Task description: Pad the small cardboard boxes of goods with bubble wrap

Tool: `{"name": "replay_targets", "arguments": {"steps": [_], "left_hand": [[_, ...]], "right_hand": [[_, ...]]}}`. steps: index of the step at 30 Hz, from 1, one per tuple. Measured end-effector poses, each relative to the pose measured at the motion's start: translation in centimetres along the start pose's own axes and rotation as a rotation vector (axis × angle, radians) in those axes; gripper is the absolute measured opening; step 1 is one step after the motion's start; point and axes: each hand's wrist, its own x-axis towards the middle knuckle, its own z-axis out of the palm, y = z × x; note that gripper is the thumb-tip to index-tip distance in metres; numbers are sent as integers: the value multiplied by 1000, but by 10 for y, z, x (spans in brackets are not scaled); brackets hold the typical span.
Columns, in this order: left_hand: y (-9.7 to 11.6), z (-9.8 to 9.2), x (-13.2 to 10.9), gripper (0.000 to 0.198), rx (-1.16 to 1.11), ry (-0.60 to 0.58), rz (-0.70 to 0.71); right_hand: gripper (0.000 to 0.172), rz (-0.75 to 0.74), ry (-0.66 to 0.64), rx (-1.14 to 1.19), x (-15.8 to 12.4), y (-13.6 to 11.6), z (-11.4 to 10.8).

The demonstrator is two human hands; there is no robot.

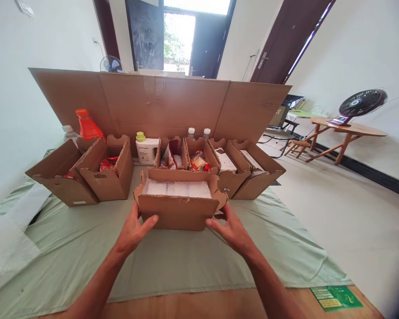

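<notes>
An open cardboard box [179,213] stands lengthwise in front of me on the green cloth [186,261]. White, translucent wrapping that looks like bubble wrap [176,188] fills its top; whatever lies beneath is hidden. My left hand [134,230] grips the box's left end, thumb along the front face. At the opposite end, my right hand [231,228] holds it the same way, with fingers partly hidden behind the side. Just behind stand a white bottle with a yellow-green cap [148,149] and a box with red and yellow packets [199,161].
More cardboard boxes flank it at left [115,186] and right [264,184]. A tall cardboard panel [166,106] stands behind them, near an orange bottle [89,127]. Bubble wrap [6,248] lies at far left. A green card [337,297] is at the near right.
</notes>
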Motion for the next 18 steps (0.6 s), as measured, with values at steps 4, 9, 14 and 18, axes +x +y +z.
{"name": "replay_targets", "arguments": {"steps": [4,9,14,18], "left_hand": [[6,16,-12,83,-33,67,25],[57,-6,-40,74,11,170,142],[100,-25,-56,74,-33,305,327],[50,-22,-92,76,64,350,120]], "right_hand": [[56,11,143,-58,-6,-19,24],[41,26,234,-203,-28,-74,9],[36,-69,316,-212,-43,-122,0],[38,-22,244,-180,-63,-103,25]]}}
